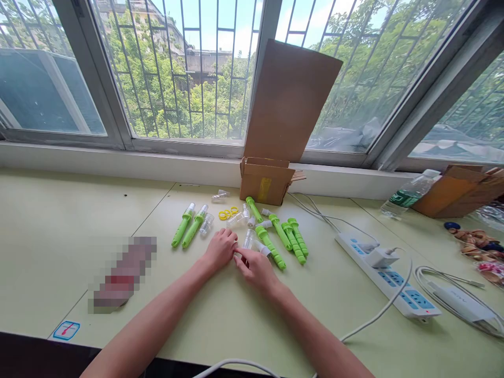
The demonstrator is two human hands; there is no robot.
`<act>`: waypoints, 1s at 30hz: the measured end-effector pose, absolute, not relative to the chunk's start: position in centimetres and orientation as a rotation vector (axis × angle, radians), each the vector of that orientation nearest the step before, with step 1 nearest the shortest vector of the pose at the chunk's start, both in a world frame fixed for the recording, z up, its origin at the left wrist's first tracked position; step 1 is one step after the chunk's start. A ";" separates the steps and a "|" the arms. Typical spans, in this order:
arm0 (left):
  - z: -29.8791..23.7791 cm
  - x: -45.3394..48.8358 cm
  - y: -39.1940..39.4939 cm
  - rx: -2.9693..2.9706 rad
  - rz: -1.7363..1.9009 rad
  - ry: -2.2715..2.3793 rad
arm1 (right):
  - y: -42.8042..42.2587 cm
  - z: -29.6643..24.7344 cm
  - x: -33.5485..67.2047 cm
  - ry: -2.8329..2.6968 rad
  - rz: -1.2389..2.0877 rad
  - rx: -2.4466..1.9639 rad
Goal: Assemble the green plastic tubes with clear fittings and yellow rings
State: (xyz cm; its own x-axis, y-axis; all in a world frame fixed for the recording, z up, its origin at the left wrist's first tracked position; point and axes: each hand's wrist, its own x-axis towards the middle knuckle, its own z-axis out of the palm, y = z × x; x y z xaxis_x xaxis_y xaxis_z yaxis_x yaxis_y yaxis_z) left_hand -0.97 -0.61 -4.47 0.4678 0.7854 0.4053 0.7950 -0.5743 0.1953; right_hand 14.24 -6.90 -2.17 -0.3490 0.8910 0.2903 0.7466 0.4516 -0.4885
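Both hands rest on the pale green table (220,315), fingertips meeting. My left hand (219,249) is curled, its fingers bent down onto the table. My right hand (255,269) pinches something small near a clear plastic tube (248,240); what it holds is too small to name. Several green ribbed handles (293,239) lie just beyond the right hand. Two assembled green pieces with clear caps (189,227) lie to the left of my left hand. Yellow rings (226,214) and loose clear caps (219,196) sit further back.
A small open cardboard box (265,181) stands by the window sill with a cardboard sheet (289,100) leaning behind it. A white power strip (388,275) with cables lies at the right. A water bottle (409,194) and another carton (457,191) are far right.
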 end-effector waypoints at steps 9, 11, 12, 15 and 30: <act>-4.6 -0.9 -0.7 -2.689 -0.667 -1.410 | -6.7 -2.6 14.4 -2.212 0.368 -1.364; -4.6 -0.9 -0.7 -2.687 -0.663 -1.413 | -6.6 -2.7 14.5 -2.204 0.376 -1.360; -4.6 -0.9 -0.7 -2.685 -0.663 -1.413 | -6.6 -2.7 14.5 -2.200 0.378 -1.358; -4.6 -0.8 -0.8 -2.675 -0.661 -1.417 | -6.5 -2.9 14.5 -2.189 0.375 -1.334; -4.1 -0.9 -1.1 -2.720 -0.713 -1.419 | -5.7 -1.5 16.6 -1.766 -0.253 -1.681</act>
